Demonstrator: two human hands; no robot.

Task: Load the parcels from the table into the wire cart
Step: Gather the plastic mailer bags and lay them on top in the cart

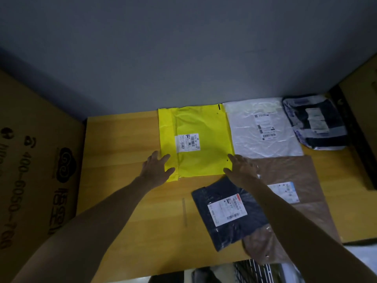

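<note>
A: Any writing you can read?

B: Only on the big cardboard box (36, 170) filling the left of the frame. Dark digits run down its face, "400", "6050", then "700", beside a cloud-shaped logo and characters I cannot make out. Every parcel carries a white shipping label with barcodes, but the print is too small to read.

A: Where do the parcels lie?

B: All five lie flat on the wooden table (122, 160). The yellow parcel (195, 127) is at centre, its far edge near the grey wall. The white parcel (263, 129) sits just right of it, edges meeting. A clear bag of dark cloth (316, 123) is in the upper right. The brown parcel (289, 170) is at lower right, and the dark blue parcel (228, 213) overlaps its left edge, just below the yellow one.

A: And the hands?

B: Both are on the yellow parcel's near corners. The left hand (157, 166) is spread wide over the lower left corner, with the thumb on the near edge. The right hand (241, 167) lies with straight fingers at the lower right corner — neither is curled round anything.

A: Room to move?

B: Bare wood runs from the yellow parcel's left edge to the box. The wire cart (253, 270) shows at the bottom edge, under the table's near rim.
</note>
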